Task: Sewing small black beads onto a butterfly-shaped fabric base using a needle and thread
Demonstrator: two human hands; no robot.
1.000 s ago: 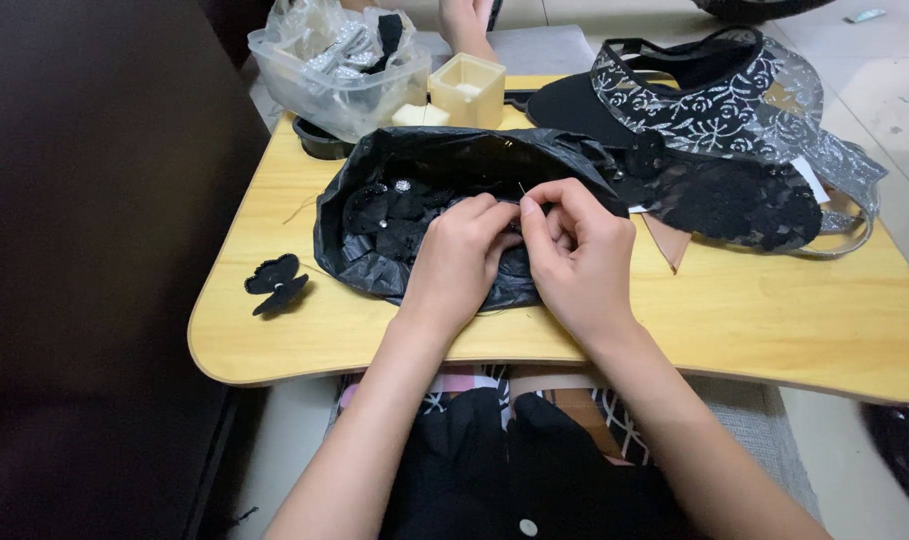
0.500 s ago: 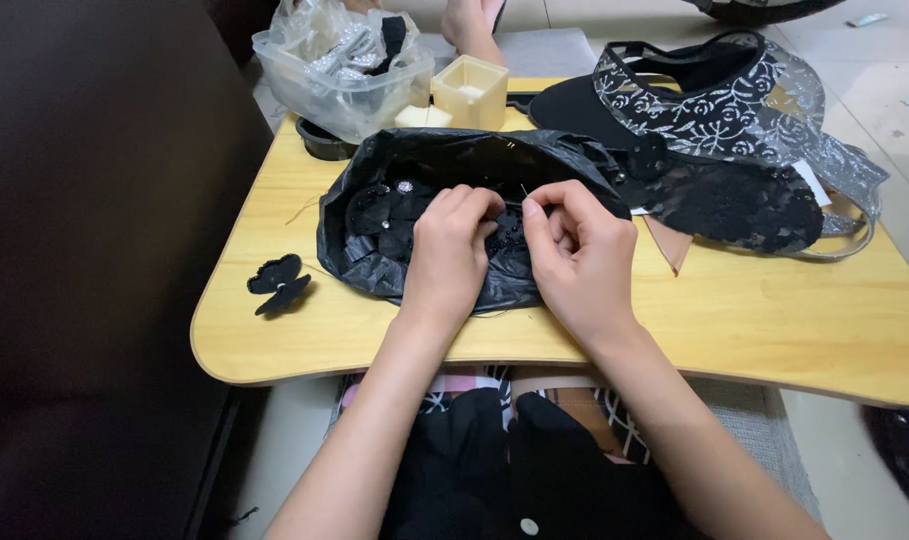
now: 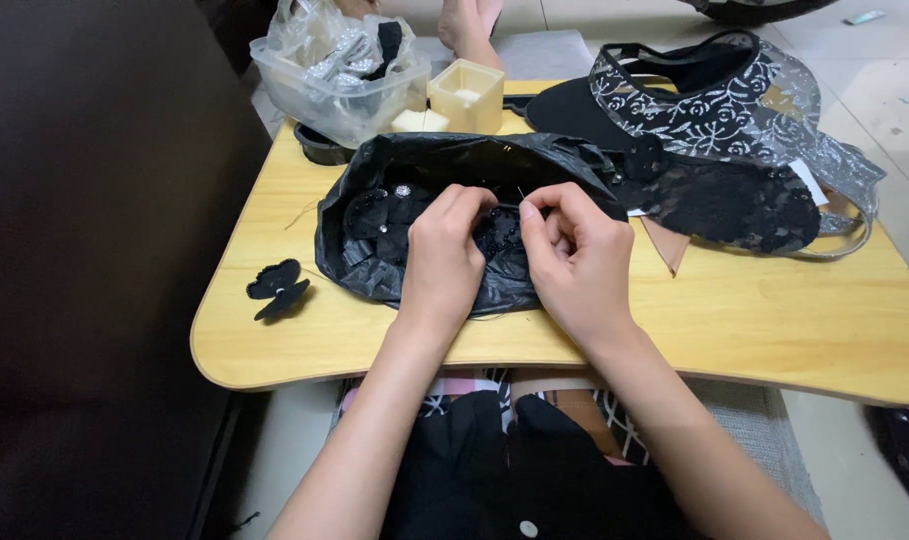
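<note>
Needle upright, tip away, right hand.

Pale tiled floor – dark sofa side beside wooden lap table.

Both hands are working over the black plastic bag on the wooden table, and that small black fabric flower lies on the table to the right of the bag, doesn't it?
Not quite. The head view shows the small black fabric flower on the wooden table to the left of the black plastic bag, not the right. The left hand and right hand are indeed over the bag.
</note>
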